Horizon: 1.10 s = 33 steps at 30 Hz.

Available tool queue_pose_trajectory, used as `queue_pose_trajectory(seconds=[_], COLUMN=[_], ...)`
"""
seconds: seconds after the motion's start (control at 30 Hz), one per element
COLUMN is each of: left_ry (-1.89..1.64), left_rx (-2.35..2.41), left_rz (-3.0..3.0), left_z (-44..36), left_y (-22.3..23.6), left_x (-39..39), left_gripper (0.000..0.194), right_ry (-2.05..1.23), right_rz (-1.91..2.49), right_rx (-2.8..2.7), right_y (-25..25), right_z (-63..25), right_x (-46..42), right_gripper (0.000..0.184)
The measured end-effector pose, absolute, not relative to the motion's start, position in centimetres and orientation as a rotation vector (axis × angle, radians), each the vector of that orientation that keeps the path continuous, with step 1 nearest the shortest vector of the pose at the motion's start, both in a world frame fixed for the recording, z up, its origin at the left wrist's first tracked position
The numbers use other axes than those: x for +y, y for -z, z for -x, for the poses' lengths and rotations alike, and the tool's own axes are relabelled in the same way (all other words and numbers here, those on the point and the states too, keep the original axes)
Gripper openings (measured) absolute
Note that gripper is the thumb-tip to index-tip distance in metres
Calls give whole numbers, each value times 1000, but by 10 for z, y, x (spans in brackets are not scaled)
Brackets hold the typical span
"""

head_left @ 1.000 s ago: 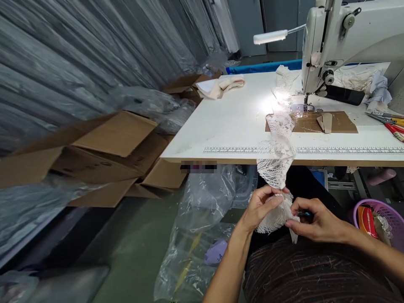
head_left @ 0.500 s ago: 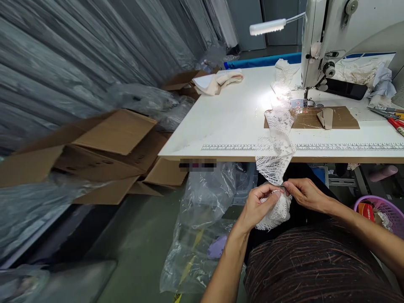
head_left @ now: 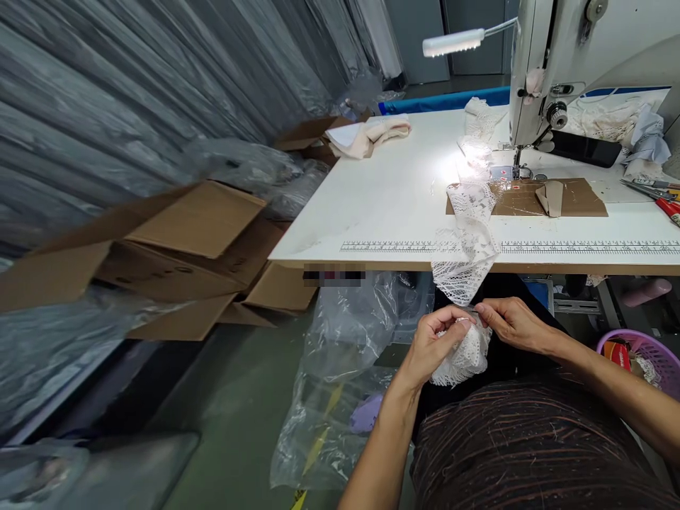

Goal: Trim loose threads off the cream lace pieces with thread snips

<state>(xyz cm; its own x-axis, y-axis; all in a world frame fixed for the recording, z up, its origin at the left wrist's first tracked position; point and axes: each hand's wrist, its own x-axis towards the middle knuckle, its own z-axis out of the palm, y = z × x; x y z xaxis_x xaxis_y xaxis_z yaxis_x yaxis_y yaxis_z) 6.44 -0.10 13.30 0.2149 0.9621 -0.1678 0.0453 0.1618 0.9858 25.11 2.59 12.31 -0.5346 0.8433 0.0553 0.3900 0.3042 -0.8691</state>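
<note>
A long strip of white lace [head_left: 467,251] runs over the front edge of the sewing table and down to my lap. My left hand [head_left: 436,343] pinches the lace between thumb and fingers, with a bunched part hanging below it. Close beside it, my right hand [head_left: 510,322] is closed on the lace with its fingertips. A small dark item seems to show between the fingertips, too small to make out. The lace's far end lies left of the sewing machine [head_left: 536,78], under bright lamp light.
Brown card [head_left: 579,198] lies by the needle, and a phone [head_left: 587,149] behind it. Scissors [head_left: 648,190] rest at the right. Folded cream fabric [head_left: 369,136] sits at the back left. Open cardboard boxes [head_left: 175,269] stand left; a purple basket [head_left: 659,347] is at the right.
Both hands keep their grip on the lace and have barely moved. The whole view has shifted very slightly.
</note>
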Motion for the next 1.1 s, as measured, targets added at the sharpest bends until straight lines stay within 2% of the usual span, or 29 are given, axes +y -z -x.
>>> queue_pose_trajectory(seconds=[0.47, 0.63, 0.77, 0.9, 0.97, 1.1], left_ry=[-861, -883, -915, -915, -887, -839], left_rx=[1150, 1152, 1164, 1405, 1517, 1541], left_rz=[-1130, -1082, -1071, -1220, -1340, -1444], left_z=[-67, -71, -69, -57, -50, -43], left_y=[-137, -134, -121, -102, -94, -96], left_x=[-3, -3, -2, 0, 0, -4], left_gripper=[31, 32, 40, 62, 57, 29], right_ry=[-1219, -1397, -1592, -1677, -1645, -1459], right_rz=[1056, 1086, 1038, 1088, 1135, 1200], right_rx=[-2075, -1865, -1676, -1569, -1556, -1539], right_y=[-126, -114, -111, -118, -123, -128], right_z=[-246, -243, -241, -257, -269, -282], right_x=[23, 15, 4, 2, 5, 15], right_gripper=[53, 55, 54, 51, 47, 43])
